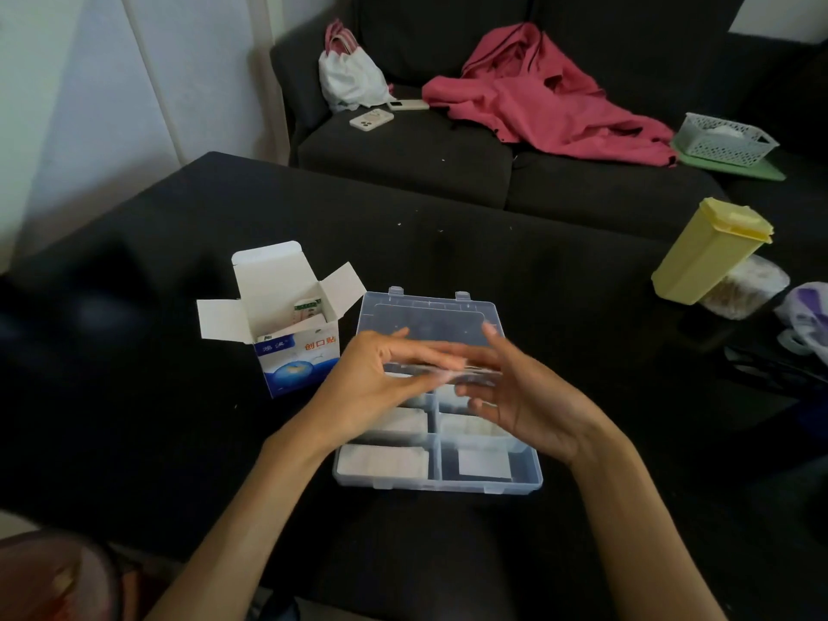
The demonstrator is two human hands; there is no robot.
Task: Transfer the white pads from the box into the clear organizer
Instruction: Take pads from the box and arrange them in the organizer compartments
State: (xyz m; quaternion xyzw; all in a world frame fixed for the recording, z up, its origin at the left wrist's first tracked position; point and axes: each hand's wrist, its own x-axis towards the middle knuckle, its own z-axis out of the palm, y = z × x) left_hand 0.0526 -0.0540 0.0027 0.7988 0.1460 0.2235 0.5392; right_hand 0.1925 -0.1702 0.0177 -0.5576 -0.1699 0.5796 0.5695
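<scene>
Mostly done: organizer (448,484) compartments hold pads; both my left hand (376,387) and right hand (519,396) pinch one pad (443,372) above it; box (293,347) beside, packets remaining.

Box (296,358) front: red characters "创口贴"; blue characters beside them too blurred to read.

The box (293,327) stands left of the organizer (437,481), whose compartments seemingly hold pads (383,461).

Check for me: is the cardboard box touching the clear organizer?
Apart. The head view shows a strip of dark table between the box and the organizer wall, partly crossed by the left hand.
</scene>
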